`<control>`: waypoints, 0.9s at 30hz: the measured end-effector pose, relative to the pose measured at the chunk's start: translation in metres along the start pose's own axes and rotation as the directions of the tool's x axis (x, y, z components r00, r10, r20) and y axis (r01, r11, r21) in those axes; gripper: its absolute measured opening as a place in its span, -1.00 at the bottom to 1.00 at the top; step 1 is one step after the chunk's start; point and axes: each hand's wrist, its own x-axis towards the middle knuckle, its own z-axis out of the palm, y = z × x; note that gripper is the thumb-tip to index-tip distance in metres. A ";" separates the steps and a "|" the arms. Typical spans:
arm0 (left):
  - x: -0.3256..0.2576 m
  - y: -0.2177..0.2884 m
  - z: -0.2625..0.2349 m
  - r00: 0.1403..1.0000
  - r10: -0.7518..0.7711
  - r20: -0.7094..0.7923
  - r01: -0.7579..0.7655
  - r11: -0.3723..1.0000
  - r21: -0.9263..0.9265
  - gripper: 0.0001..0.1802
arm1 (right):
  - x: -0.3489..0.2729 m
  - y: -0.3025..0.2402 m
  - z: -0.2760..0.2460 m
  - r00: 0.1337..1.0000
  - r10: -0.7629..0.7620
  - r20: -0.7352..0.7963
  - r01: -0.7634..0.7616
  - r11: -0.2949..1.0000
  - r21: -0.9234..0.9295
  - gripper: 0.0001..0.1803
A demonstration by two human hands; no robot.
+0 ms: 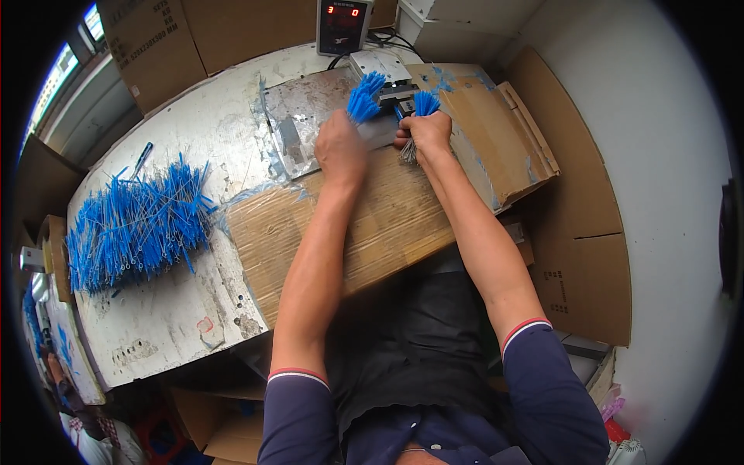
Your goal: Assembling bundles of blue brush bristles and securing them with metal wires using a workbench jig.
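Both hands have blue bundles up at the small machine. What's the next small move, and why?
Probably ease the right hand's bundle into the machine. That fist sits right against it, tips up, while the left hand holds its bundle just beside it.

Both bare forearms stretch toward twelve o'clock; left hand [341, 147] fisted, grip closed, right hand [426, 130] clenched just beside it at three o'clock.

**Single head cam, fisheye, looking down**

Worn on the head, aimed steeply down at the workbench [178, 325] from close range. Forearms enter from the lower edge; far side shows a wall of cardboard boxes [232, 31]. Rim heavily bent and dark, edges probably unreliable.
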 end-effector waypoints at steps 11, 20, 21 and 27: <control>0.000 -0.001 0.001 0.992 0.122 -0.025 -0.123 0.991 -0.045 -0.81 | 0.003 0.000 0.000 0.996 0.063 0.060 -0.072 0.984 0.161 -0.95; -0.001 -0.001 0.001 0.983 0.103 0.154 -0.100 0.995 -0.030 -0.80 | -0.011 0.006 -0.013 0.981 0.032 0.193 -0.098 0.934 0.345 -0.89; -0.001 -0.001 0.000 0.980 0.113 0.163 -0.108 0.994 -0.035 -0.79 | -0.013 0.005 -0.014 0.980 0.029 0.199 -0.101 0.928 0.360 -0.89; 0.000 -0.001 0.002 0.980 0.117 0.160 -0.115 0.993 -0.025 -0.81 | -0.012 0.008 -0.020 0.983 0.095 0.157 -0.139 0.944 0.298 -0.88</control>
